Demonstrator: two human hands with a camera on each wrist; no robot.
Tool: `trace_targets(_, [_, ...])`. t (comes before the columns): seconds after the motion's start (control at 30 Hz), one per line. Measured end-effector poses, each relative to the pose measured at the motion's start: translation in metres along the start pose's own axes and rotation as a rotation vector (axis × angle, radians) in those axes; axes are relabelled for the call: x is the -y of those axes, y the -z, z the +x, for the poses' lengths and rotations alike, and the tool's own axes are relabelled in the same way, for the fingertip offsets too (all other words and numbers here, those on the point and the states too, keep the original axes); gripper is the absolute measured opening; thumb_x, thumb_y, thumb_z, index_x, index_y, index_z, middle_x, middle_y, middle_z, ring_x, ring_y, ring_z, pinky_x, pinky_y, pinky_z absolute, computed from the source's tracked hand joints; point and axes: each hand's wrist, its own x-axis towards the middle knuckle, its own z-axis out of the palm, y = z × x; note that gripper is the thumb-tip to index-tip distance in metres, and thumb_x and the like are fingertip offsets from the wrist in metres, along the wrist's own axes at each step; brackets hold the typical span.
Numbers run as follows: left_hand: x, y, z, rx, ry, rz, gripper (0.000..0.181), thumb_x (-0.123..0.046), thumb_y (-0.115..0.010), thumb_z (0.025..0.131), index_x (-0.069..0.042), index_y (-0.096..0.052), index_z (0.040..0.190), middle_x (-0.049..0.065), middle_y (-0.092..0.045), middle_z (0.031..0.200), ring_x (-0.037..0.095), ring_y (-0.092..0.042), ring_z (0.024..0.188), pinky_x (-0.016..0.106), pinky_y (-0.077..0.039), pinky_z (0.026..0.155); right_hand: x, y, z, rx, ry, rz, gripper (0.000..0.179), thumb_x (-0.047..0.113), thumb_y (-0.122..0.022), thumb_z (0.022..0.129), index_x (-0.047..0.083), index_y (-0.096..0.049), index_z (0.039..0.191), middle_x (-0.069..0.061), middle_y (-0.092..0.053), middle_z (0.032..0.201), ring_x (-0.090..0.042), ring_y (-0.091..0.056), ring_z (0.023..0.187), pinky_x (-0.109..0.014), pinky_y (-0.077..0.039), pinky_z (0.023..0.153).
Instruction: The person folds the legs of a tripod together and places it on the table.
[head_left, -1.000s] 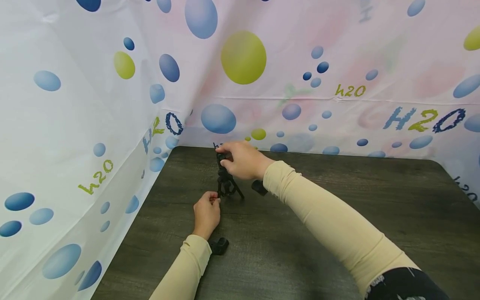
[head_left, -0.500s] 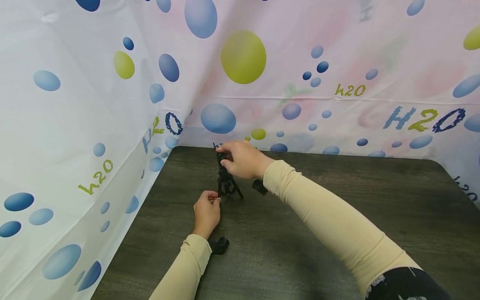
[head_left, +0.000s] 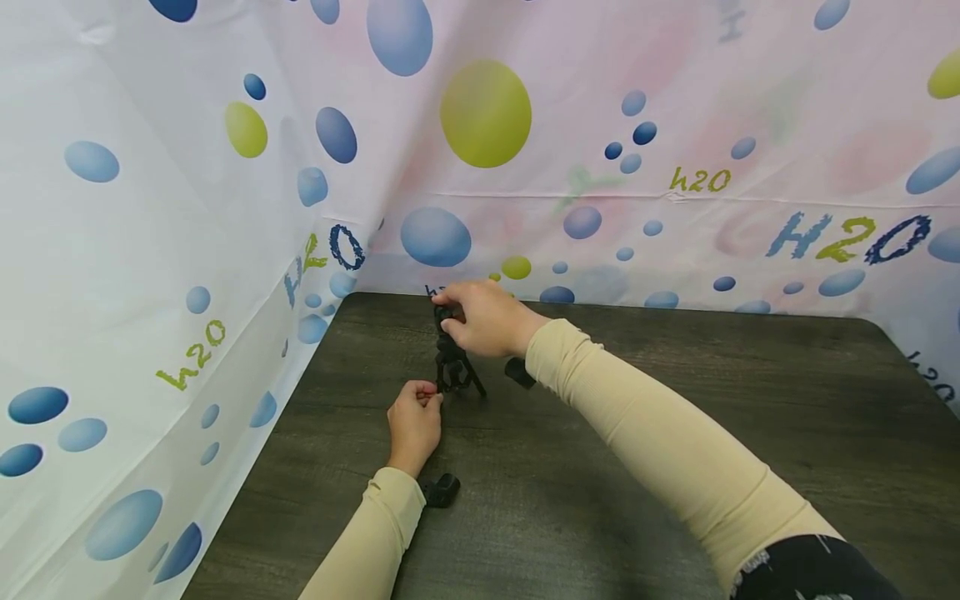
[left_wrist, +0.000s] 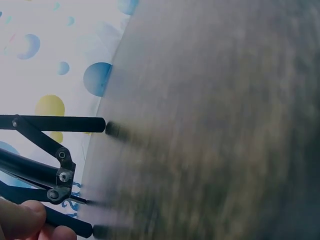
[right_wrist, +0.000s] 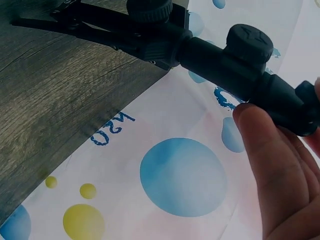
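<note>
A small black tripod (head_left: 452, 367) stands upright with its legs spread near the far left of the dark table. My right hand (head_left: 491, 321) holds its top; in the right wrist view that hand's thumb and fingers (right_wrist: 280, 175) are around the head, beyond two black knobs. Low down, my left hand (head_left: 414, 425) pinches one tripod leg between thumb and fingers. The left wrist view shows the hinged braces, another leg (left_wrist: 55, 123), and the left fingertips (left_wrist: 25, 217) on the near leg. Part of the tripod's top is hidden behind the right hand.
The dark wood-grain table (head_left: 675, 433) meets a white, bubble-printed curtain (head_left: 585, 100) at the back and left, close behind the tripod. Black wrist cameras (head_left: 442, 490) hang from both wrists.
</note>
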Motion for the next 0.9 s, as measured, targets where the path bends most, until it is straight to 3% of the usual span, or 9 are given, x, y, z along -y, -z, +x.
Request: trace_targets(0.9, [-0.0028,-0.0058,0.0008,-0.010,-0.002,-0.030,0.011,0.000,-0.071,0.090,-0.004,-0.061,0.093,0.009,-0.064,0.084,0.026,-0.061,0.077,0.040,-0.047,0.070,-0.0003,-0.0012,0.0001,-0.025,0.029,-0.034,0.038,0.013,-0.057,0.102,-0.001,-0.055,0.137,-0.014,-0.059,0.137,-0.023,-0.064,0.111,-0.034,-0.051,0.093])
